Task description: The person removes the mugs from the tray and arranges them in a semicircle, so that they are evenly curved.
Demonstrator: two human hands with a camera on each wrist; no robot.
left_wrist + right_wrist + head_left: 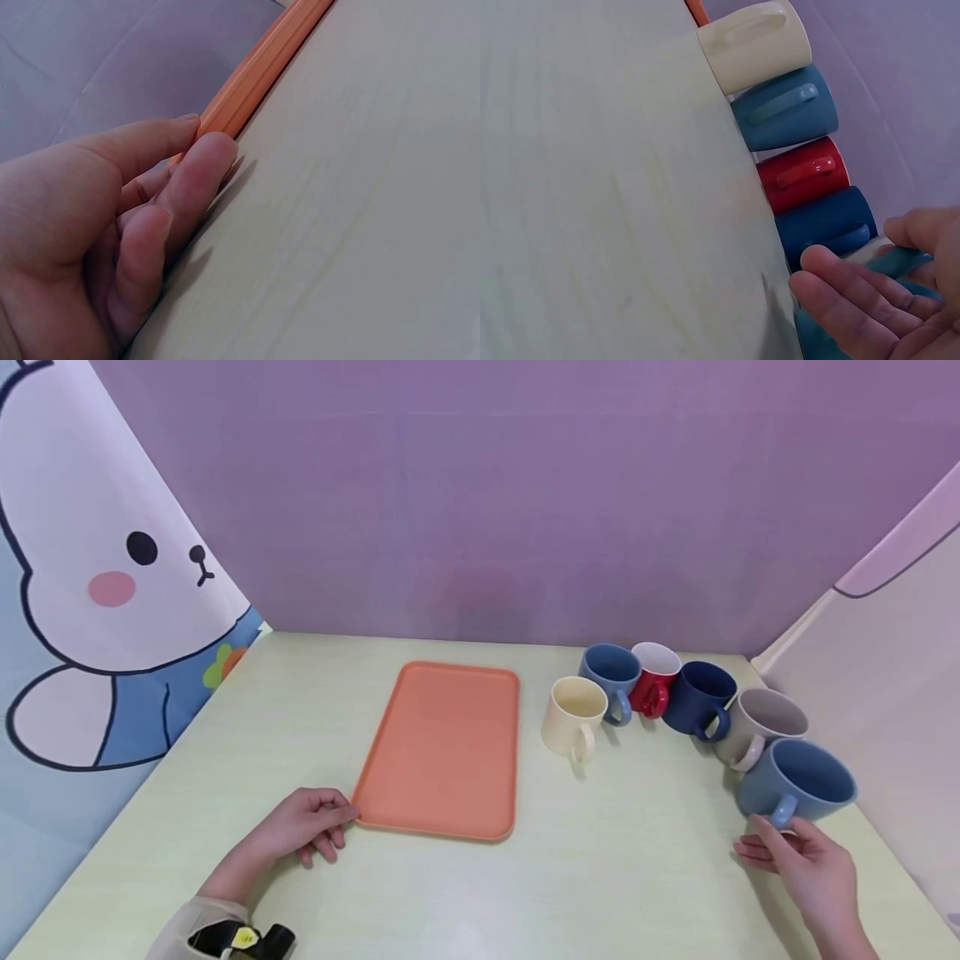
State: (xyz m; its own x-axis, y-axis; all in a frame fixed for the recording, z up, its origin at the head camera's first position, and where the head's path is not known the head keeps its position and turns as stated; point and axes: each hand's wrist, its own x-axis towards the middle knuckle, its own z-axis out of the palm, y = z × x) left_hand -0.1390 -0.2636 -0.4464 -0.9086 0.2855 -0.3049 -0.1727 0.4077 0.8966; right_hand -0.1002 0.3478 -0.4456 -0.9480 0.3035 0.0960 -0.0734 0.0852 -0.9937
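My left hand pinches the near left corner of a flat orange tray between thumb and fingers. In the left wrist view, the thumb lies along the rim of the tray. At the right, my right hand pinches the handle of a large light blue mug. That mug overlaps a grey mug behind it in the head view. The right wrist view shows the right hand covering much of the blue mug.
A cream mug, a smaller blue mug, a red mug with a white inside and a navy mug curve along the back right of the pale table. A purple wall stands behind.
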